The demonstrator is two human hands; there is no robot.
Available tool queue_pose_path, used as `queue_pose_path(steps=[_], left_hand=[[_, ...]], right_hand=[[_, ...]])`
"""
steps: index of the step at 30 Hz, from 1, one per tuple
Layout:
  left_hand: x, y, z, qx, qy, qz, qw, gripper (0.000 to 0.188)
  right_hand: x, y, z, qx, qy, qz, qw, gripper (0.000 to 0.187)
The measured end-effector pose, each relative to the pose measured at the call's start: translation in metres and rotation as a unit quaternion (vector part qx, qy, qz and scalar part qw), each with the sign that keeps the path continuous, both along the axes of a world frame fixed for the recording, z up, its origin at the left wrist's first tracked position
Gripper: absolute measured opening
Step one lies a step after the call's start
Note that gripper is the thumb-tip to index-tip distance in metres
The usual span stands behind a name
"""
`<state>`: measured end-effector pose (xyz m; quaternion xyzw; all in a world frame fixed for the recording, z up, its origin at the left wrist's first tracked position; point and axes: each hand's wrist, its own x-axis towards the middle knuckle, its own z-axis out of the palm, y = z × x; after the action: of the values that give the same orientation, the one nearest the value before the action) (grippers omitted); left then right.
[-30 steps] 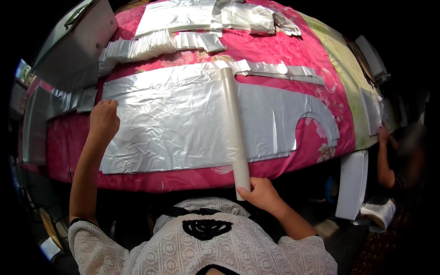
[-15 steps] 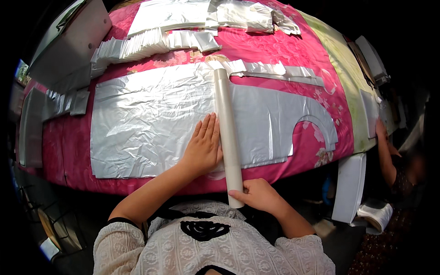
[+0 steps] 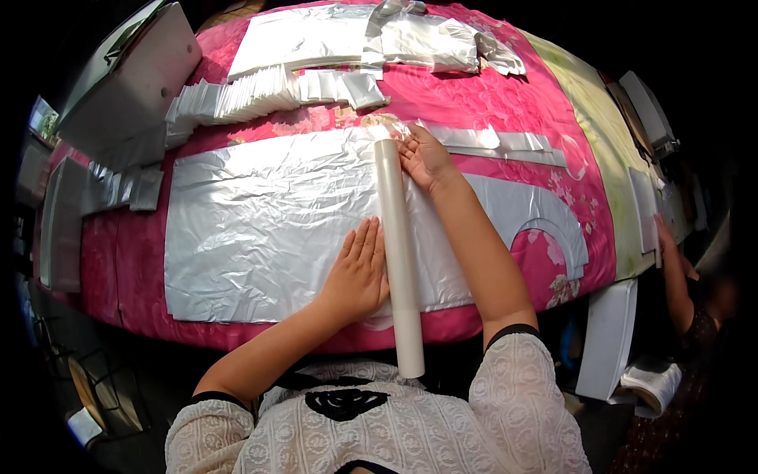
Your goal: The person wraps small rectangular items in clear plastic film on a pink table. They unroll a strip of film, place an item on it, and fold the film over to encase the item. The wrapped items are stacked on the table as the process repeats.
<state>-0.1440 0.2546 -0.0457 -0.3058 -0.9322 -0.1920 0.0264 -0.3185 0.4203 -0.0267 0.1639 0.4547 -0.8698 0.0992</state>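
A long pale tube (image 3: 401, 261), whitish grey and smooth, lies lengthwise across a stack of crinkled silver plastic sheets (image 3: 237, 229). Its near end juts past the table edge toward me. My left hand (image 3: 360, 268) is flat on the silver sheets, fingers stretched out along the tube's left side. At the tube's far end, my right hand (image 3: 426, 158) is palm up with loosely bent fingers, close to the tube and the crumpled far edge of the sheets. Whether its fingertips touch the film is unclear. The right forearm hides part of the sheets, whose curved cutout (image 3: 545, 209) shows beyond it.
The table wears a pink floral cloth (image 3: 521, 103). Farther back are a row of folded silver-white pieces (image 3: 268, 91) and another silver stack (image 3: 304, 35). White boxes (image 3: 130, 87) stand at the left. Another person's arm (image 3: 675, 276) reaches in at the right.
My right hand has let go of the tube's near end and moved to its far end. My left hand stays beside the tube. The view has shifted slightly.
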Motion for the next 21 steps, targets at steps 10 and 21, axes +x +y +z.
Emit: queue_pose_path(steps=[10, 21], left_hand=[[0.002, -0.001, 0.002, 0.008, -0.004, 0.001, 1.000, 0.065], [-0.001, -0.010, 0.011, 0.253, -0.080, 0.027, 0.964, 0.068]], right_hand=[[-0.040, 0.191, 0.036, -0.135, 0.116, -0.367, 0.913, 0.033], [0.042, 0.023, 0.089, 0.181, 0.380, 0.097, 0.902, 0.084]])
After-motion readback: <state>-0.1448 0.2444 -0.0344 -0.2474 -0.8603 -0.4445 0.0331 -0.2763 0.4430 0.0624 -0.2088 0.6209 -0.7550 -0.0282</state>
